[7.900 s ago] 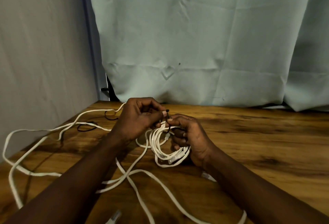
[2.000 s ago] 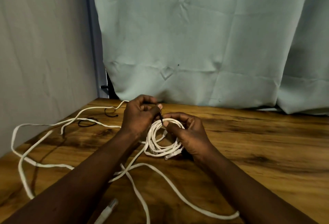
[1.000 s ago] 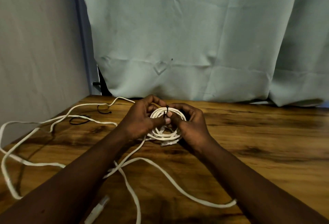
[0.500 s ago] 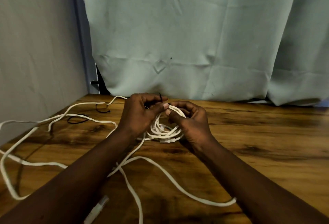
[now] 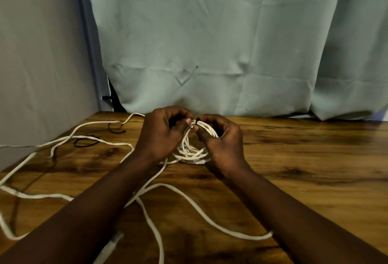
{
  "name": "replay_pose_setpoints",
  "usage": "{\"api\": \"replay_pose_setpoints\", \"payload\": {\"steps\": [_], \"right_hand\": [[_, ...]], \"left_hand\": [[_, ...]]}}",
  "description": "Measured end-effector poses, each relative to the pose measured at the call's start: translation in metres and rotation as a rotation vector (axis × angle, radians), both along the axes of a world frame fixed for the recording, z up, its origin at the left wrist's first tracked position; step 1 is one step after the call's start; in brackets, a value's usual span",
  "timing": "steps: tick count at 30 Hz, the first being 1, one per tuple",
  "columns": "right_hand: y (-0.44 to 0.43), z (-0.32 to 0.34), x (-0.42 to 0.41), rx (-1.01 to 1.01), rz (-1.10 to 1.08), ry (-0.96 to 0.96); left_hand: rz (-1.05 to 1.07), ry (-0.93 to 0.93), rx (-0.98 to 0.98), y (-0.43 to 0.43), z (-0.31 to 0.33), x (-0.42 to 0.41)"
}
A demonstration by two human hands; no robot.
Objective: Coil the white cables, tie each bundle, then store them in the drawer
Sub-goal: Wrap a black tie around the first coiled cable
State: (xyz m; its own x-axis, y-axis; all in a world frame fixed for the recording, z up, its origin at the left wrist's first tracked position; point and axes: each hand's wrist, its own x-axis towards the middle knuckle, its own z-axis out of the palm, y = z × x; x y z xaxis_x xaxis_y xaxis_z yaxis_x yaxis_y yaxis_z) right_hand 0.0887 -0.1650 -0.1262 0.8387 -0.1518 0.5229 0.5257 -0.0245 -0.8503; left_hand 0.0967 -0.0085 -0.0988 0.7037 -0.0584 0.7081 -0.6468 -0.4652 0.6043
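Dark-stained wooden table w/ a pale green curtain behind and a grey wall at left. No drawer in view.

Small coil of white cable sits mid-table between both hands, lower loops on the wood, top arc lifted. Thin black tie wraps that top arc. Left hand: fingers curled, thumb + forefinger pinching at the tie from the left; exactly what's between the tips is partly hidden. Right hand: curled too, thumb under and forefinger over the coil's top arc, right at the tie. A pale plug end pokes out at the coil's bottom.

Handling, as a guess: cable is light, soft but springy, so loops prob. want to fan open until the tie is snug. Best hold = pinch across all strands next to the tie, not one strand. Jacket looks smooth, may slip. The tie looks thin and fiddly, needs fingertip work.

Long loose white cable sprawls over the near and left side, uncoiled, w/ a clear-tipped plug near the front edge. It's floppy, tangle-prone; take it near an end. Spare black ties lie far left.

Brands/labels/writing: none readable anywhere.
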Motion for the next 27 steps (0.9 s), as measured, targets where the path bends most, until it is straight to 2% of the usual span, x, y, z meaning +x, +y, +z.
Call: {"api": "replay_pose_setpoints", "payload": {"steps": [4,14,22,27], "right_hand": [[0.0,0.0,-0.001,-0.01,-0.015,-0.007],[0.001,-0.002,0.001,-0.026,-0.02,-0.039],[0.001,-0.004,-0.008,-0.048,-0.005,-0.025],[0.0,-0.003,-0.009,-0.043,0.013,-0.027]], "left_hand": [[0.045,-0.016,0.115,0.003,0.001,0.0],[0.087,-0.09,0.177,0.003,0.001,0.002],[-0.048,0.055,-0.019,0.01,-0.001,-0.002],[-0.108,0.084,-0.019,0.012,-0.001,0.0]]}}
